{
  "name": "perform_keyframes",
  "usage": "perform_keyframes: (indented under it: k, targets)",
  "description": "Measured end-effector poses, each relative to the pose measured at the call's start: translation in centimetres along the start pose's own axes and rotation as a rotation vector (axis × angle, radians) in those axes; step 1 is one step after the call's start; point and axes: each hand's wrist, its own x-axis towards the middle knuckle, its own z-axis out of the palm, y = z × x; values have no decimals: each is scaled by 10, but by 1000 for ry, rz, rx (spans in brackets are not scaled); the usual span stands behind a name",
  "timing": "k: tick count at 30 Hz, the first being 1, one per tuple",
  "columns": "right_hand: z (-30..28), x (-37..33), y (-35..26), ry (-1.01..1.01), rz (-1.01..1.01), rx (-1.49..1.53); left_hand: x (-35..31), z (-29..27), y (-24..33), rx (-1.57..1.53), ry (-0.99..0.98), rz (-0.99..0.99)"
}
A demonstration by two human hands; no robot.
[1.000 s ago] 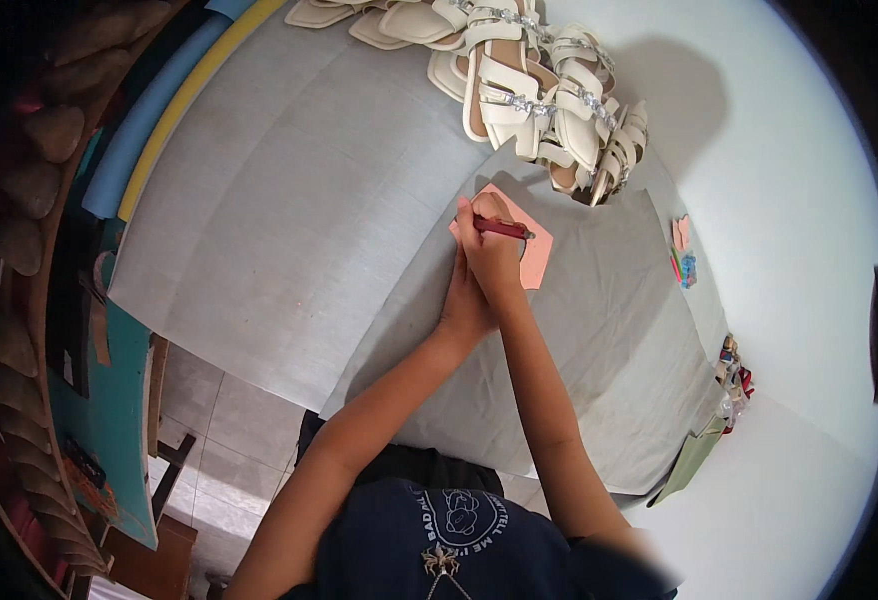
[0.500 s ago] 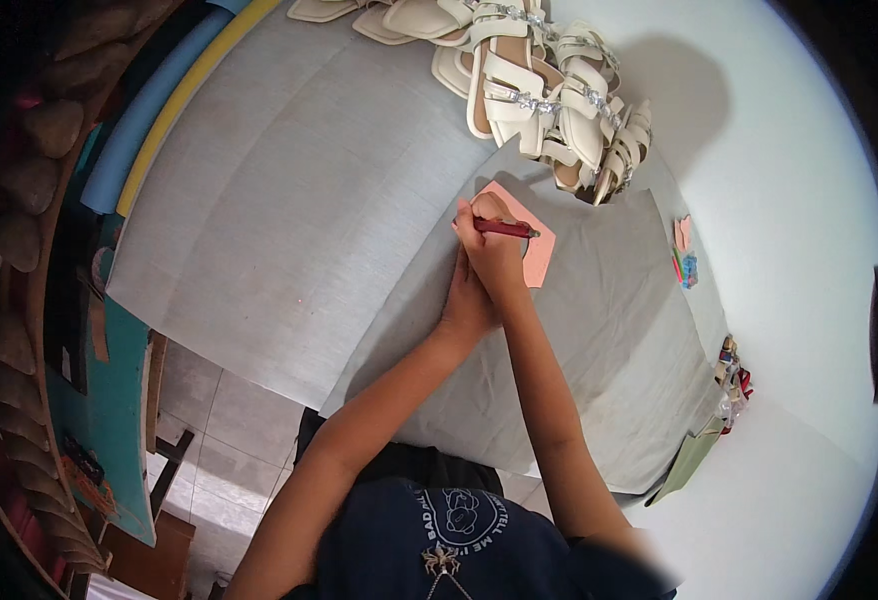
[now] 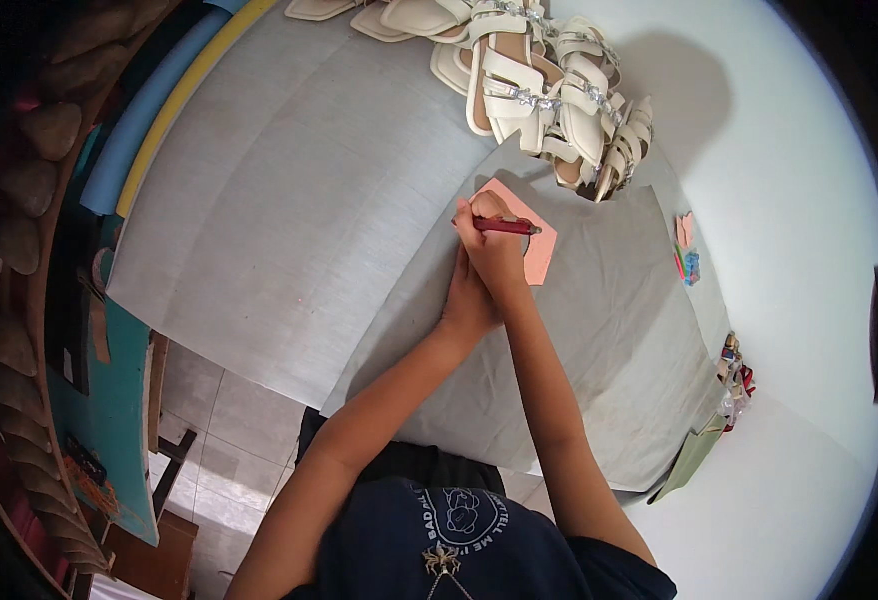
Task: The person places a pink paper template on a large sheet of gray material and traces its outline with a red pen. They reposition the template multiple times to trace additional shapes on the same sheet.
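Observation:
A dark red pen [image 3: 504, 226] is gripped in the fingers of my right hand [image 3: 499, 255], lying almost level with its tip toward the right. Below the tip lies a pink, angular flat piece [image 3: 540, 258], either paper or card, on the grey sheet. My left hand [image 3: 467, 300] rests beside and partly under the right one. Its fingers are mostly hidden there, so their hold does not show. My right hand covers much of the pink piece's left side.
White strappy sandals with clear stones [image 3: 529, 90] are heaped at the far edge of the grey-covered table [image 3: 259, 220]. Small pink and blue bits [image 3: 687, 255] lie by the right wall. Blue [image 3: 139, 140] and yellow rolls [image 3: 174, 110] line the left side.
The pen's tip end has shifted very slightly upward. Otherwise both hands and the pink piece look the same.

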Motion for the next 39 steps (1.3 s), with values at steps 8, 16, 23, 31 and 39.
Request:
perform_keyframes:
  k: [8,16,23,31,39]
  targets:
    - [0,-2,3,3,-7,-2,0,-1,2,-101,51,-36]
    - [2,-3,4,22,-53,3,-2,2,1,-95,-11,-71]
    - [-1,-3,4,17,-10,24,-1,1,1,43,-1,16]
    - [-1,-2,1,9,-1,-6,2,-1,2,-79,77,-14]
    - [-2,-2,-1,-19,15,-30,1,-2,0,36,-3,-5]
